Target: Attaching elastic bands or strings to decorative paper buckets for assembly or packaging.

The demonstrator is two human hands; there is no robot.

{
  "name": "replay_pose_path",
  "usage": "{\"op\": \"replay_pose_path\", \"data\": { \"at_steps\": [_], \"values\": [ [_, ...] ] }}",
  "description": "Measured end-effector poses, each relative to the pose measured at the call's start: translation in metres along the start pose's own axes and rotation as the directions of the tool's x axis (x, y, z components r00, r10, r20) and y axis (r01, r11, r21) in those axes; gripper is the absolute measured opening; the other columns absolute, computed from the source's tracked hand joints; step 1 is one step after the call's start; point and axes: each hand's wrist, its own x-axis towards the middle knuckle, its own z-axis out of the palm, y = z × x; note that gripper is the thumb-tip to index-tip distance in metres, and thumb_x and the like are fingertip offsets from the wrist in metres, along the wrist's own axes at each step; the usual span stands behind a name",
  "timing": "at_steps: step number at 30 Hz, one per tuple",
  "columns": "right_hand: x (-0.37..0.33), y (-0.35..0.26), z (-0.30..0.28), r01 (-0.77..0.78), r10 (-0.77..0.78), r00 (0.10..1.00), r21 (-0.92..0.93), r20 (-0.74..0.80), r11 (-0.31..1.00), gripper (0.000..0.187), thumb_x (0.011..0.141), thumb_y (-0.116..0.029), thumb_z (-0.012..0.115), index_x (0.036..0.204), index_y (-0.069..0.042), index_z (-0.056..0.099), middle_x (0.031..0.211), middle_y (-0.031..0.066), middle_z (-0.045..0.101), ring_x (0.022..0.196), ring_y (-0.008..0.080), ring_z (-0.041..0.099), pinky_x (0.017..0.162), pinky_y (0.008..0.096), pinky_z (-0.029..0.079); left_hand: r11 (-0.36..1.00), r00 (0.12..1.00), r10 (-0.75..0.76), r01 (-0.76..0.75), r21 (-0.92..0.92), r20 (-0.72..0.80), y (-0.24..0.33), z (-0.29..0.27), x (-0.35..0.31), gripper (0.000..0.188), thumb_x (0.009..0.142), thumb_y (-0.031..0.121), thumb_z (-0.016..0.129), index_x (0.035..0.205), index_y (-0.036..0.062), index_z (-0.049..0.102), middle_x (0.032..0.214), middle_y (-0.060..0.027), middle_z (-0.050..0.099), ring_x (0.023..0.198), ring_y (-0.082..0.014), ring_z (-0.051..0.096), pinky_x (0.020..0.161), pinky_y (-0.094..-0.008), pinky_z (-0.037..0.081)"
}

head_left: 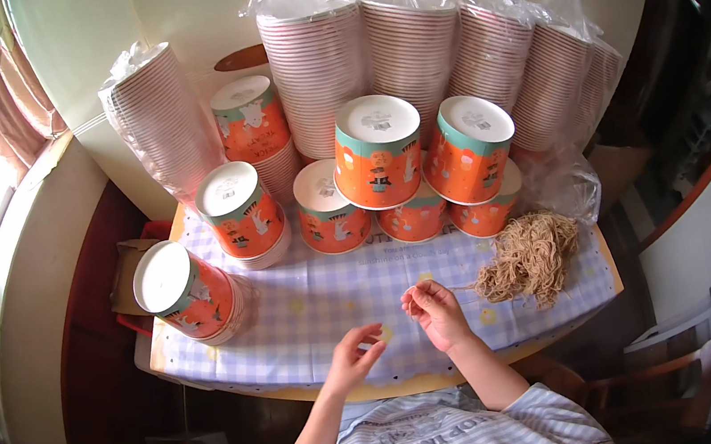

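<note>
My right hand (437, 312) is raised above the near part of the table, thumb and fingers pinched together on a strand of tan twine. The strand runs back to a loose, tangled bundle of twine (531, 260) lying to the right. My left hand (357, 356) hovers a little nearer and to the left, fingers loosely curved and apart, holding nothing that I can see. Beyond my hands, orange paper tubs (379, 165) with green bands stand upside down, two of them resting on a lower row of tubs (332, 212).
Tall stacks of nested tubs in clear plastic (318, 74) line the back. More upturned orange tubs (204, 296) stand in stacks at the left. A checked cloth (296, 319) covers the table. Crumpled clear plastic (562, 190) lies behind the twine; a wooden chair (664, 379) is at the lower right.
</note>
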Motion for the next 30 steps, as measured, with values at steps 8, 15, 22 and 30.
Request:
{"op": "replay_pose_path", "data": {
  "at_steps": [8, 15, 22, 30],
  "values": [
    [0.007, 0.021, -0.011, 0.017, -0.002, 0.991, 0.103, -0.137, 0.995, 0.005, 0.086, -0.01, 0.055, 0.089, -0.006, 0.055, 0.088, 0.0076, 0.06, 0.077, 0.0159, 0.057, 0.07, 0.0265, 0.046, 0.996, 0.99, 0.015, -0.002, 0.09, -0.142, -0.013, 0.054, 0.036, 0.022, 0.078, 0.015, 0.065, 0.097, 0.0034, 0.06, 0.075, -0.006, 0.062, 0.063, -0.0093, 0.056, 0.053, -0.0239, 0.045],
    [0.014, 0.023, -0.033, 0.076, -0.061, 0.983, 0.081, -0.175, 0.994, 0.004, 0.085, -0.007, 0.054, 0.088, -0.005, 0.054, 0.09, 0.0079, 0.061, 0.079, 0.0169, 0.058, 0.071, 0.0292, 0.048, 0.979, 0.991, -0.015, 0.04, 0.197, -0.131, -0.02, 0.042, 0.051, 0.013, 0.08, 0.015, 0.064, 0.079, 0.0023, 0.064, 0.062, -0.0009, 0.06, 0.056, -0.0026, 0.048, 0.05, -0.0203, 0.04],
    [-0.003, 0.011, -0.051, 0.264, -0.554, 0.826, -0.794, -0.107, 0.548, 0.027, 0.075, -0.004, 0.061, 0.098, -0.003, 0.048, 0.093, 0.0101, 0.052, 0.076, 0.0175, 0.052, 0.071, 0.0296, 0.044, 0.691, 0.963, 0.191, -0.269, 0.671, 0.19, 0.016, 0.022, 0.064, 0.012, 0.073, 0.021, 0.065, 0.074, 0.0094, 0.063, 0.067, -0.0056, 0.06, 0.065, -0.0224, 0.058, 0.054, -0.0314, 0.047],
    [-0.007, 0.003, -0.037, 0.288, -0.151, 0.958, -0.821, 0.245, 0.493, 0.028, 0.079, -0.008, 0.06, 0.105, 0.0, 0.052, 0.094, 0.0139, 0.057, 0.082, 0.0216, 0.057, 0.072, 0.0297, 0.045, 0.294, 0.781, 0.318, -0.621, 0.727, 0.538, 0.061, 0.024, 0.082, 0.013, 0.072, 0.023, 0.065, 0.07, 0.0123, 0.058, 0.065, 0.0001, 0.058, 0.066, -0.0184, 0.057, 0.051, -0.0307, 0.048]
  ]
}}
